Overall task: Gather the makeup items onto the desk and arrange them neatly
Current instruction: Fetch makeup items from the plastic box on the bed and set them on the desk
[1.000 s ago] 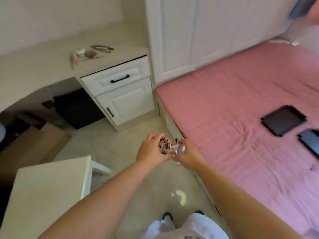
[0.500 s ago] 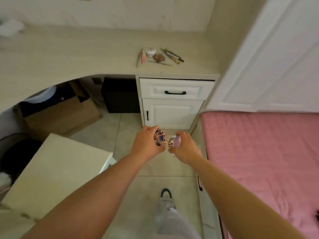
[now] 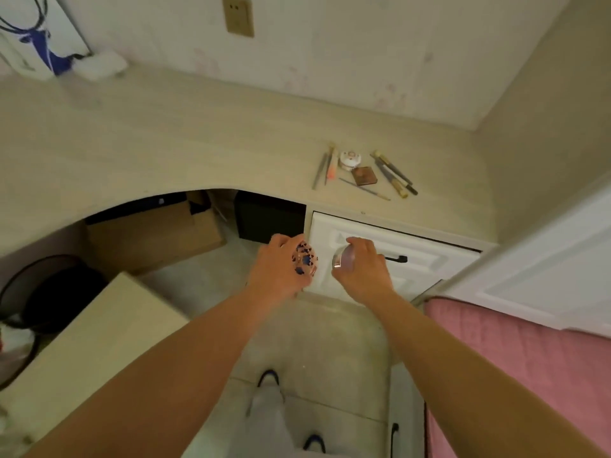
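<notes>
The left hand point(image 3: 281, 267) curls round a small rounded case with a blue-and-pink patterned face point(image 3: 305, 259). The right hand point(image 3: 362, 269) grips a round, smooth compact with a shiny silver rim point(image 3: 342, 259). Both are held in the air in front of the white panelled drawer point(image 3: 413, 256), below the desk's front edge.

On the pale wood-grain desk point(image 3: 165, 143), at about one o'clock from the hands, lie slim pencils point(image 3: 322, 168), a round white jar point(image 3: 349, 159), a square brown compact point(image 3: 364, 176) and gold-tipped brushes point(image 3: 395, 176), loosely fanned near the rounded edge. Bare desktop stretches away toward ten o'clock.
</notes>
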